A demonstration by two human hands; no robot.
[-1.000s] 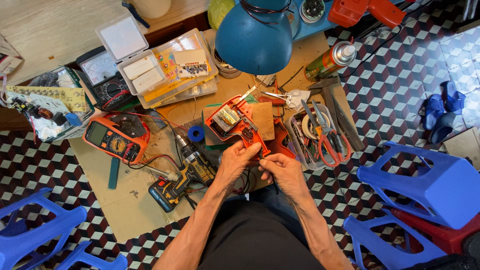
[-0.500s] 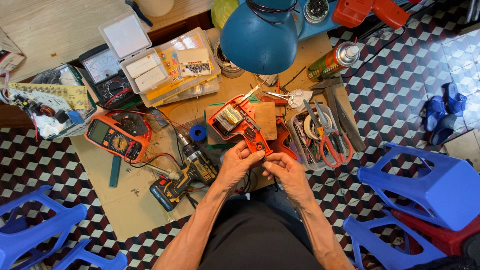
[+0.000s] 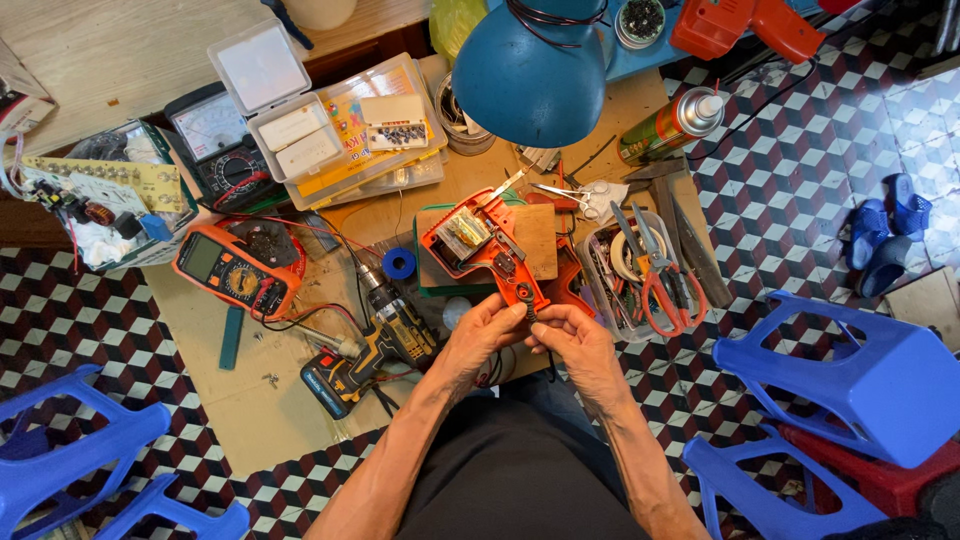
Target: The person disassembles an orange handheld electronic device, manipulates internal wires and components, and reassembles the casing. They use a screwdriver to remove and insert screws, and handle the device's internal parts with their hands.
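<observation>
1. Left hand (image 3: 478,335) and right hand (image 3: 572,343) pinch the handle of the opened orange plastic tool housing (image 3: 487,247), fingers clamped.
2. Green-and-red spray can (image 3: 670,124) lies at the brown cardboard mat's (image 3: 270,420) far edge.
3. Clear plastic compartment box (image 3: 340,130) sits open, far-left.

An orange digital multimeter (image 3: 236,272) lies on the cardboard at the left; its rectangular screen is dark greenish-grey and sits at the meter's left end. Behind it stands a black analog meter (image 3: 218,143) with a pale, fan-shaped dial face under a clear window. Next to that, a clear plastic compartment box (image 3: 345,130) rests open, its white lid raised, with white rectangular labels or cards inside and a yellow printed sheet beneath. A spray can (image 3: 672,125) lies tilted near the blue lamp; its wrap label looks green with a red and yellow band, though glare blurs it.
</observation>
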